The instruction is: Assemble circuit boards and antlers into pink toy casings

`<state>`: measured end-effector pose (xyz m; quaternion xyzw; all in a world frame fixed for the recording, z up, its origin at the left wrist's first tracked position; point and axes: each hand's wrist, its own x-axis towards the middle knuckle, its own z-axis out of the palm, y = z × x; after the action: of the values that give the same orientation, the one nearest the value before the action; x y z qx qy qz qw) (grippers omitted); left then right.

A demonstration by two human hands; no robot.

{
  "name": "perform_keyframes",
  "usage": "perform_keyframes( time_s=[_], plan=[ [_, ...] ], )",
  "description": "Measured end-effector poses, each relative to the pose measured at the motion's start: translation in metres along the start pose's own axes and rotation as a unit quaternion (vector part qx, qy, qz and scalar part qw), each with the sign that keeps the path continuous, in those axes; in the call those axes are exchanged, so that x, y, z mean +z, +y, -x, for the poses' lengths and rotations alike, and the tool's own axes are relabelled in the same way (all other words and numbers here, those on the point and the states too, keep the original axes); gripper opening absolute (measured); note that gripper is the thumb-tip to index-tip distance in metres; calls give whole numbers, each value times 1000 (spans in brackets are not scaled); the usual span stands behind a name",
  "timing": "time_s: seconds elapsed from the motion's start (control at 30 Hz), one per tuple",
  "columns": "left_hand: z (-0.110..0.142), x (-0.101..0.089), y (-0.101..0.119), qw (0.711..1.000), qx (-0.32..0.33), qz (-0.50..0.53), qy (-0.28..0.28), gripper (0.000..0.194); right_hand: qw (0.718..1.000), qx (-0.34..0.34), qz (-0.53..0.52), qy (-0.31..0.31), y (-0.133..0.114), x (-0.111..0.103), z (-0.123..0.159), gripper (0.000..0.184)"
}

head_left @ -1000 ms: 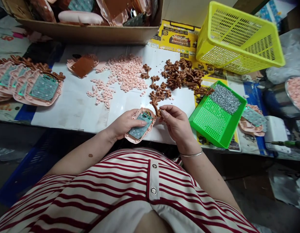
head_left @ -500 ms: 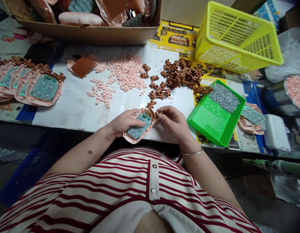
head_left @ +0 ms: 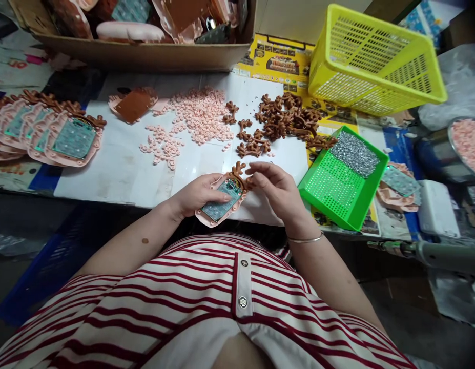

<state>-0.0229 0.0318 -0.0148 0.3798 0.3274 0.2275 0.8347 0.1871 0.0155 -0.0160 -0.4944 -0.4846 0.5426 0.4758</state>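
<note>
My left hand (head_left: 202,196) grips a pink plastic casing half (head_left: 212,221) with a green circuit board (head_left: 218,207) inside, the thumb lying across the board. Brown antler-shaped plastic piece (head_left: 238,168) sits at the casing's upper right end, beside thin yellow wires. Right by this antler piece is my right hand (head_left: 277,189), its thumb and fingers apart. Whether a fingertip touches the antler's right branch, I cannot tell. Loose brown antler pieces (head_left: 283,118) lie in a heap beyond, next to a pile of small pink plastic parts (head_left: 204,113).
A green basket (head_left: 331,197) with silvery screws (head_left: 355,154) stands at the right, a yellow basket (head_left: 375,87) behind it. At the back left is a cardboard box (head_left: 145,54) of casings. Several casings with boards (head_left: 74,141) overlap at the left. An electric screwdriver (head_left: 433,254) points in from the right.
My right hand's fingers have spread and drawn slightly away from the antler piece. The left hand keeps its hold on the casing. The screwdriver at the right has shifted left and up.
</note>
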Motion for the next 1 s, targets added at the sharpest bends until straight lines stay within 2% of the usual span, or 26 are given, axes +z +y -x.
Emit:
perform_keyframes(
  time_s=[0.07, 0.17, 0.27, 0.4, 0.5, 0.6, 0.63, 0.67, 0.73, 0.8, 0.87, 0.93, 1.0],
  plan=[
    [-1, 1, 1, 1000, -10, -14, -1, 45, 1000, -4, 4, 7, -7, 1, -3, 47],
    [-1, 1, 1, 999, -14, -30, 5, 44, 999, 20, -6, -29, -12, 8, -7, 46],
    [0, 0, 1, 999, -19, -43, 16, 44, 997, 49, -41, -53, -10, 13, -11, 43],
    [0, 2, 1, 998, -20, -58, 16, 43, 996, 44, -33, -64, -7, 14, -12, 40],
    [-1, 4, 1, 996, -13, -77, 40, 43, 996, -21, 82, -38, -10, 15, -7, 27],
    [-2, 6, 1, 993, 4, -96, 62, 40, 957, -154, 246, -6, -13, 19, -2, 12],
    [-3, 6, 1, 993, 10, -101, 63, 39, 948, -174, 266, -2, -13, 21, -2, 11],
    [-2, 6, 0, 992, 14, -106, 60, 38, 952, -169, 256, -5, -12, 21, -3, 10],
    [-2, 5, -1, 992, 14, -113, 52, 40, 980, -101, 169, -22, -7, 21, -5, 14],
    [-1, 3, -2, 993, 12, -112, 42, 43, 996, -40, 76, -38, -1, 19, -7, 19],
    [0, 2, -3, 994, 10, -107, 34, 46, 995, -63, 69, -39, 2, 17, -7, 20],
    [0, 1, -3, 994, 7, -106, 33, 47, 982, -135, 133, -23, 3, 16, -4, 15],
    [-1, 1, -2, 992, 7, -120, 40, 47, 968, -169, 187, -11, 2, 16, -2, 11]
  ],
)
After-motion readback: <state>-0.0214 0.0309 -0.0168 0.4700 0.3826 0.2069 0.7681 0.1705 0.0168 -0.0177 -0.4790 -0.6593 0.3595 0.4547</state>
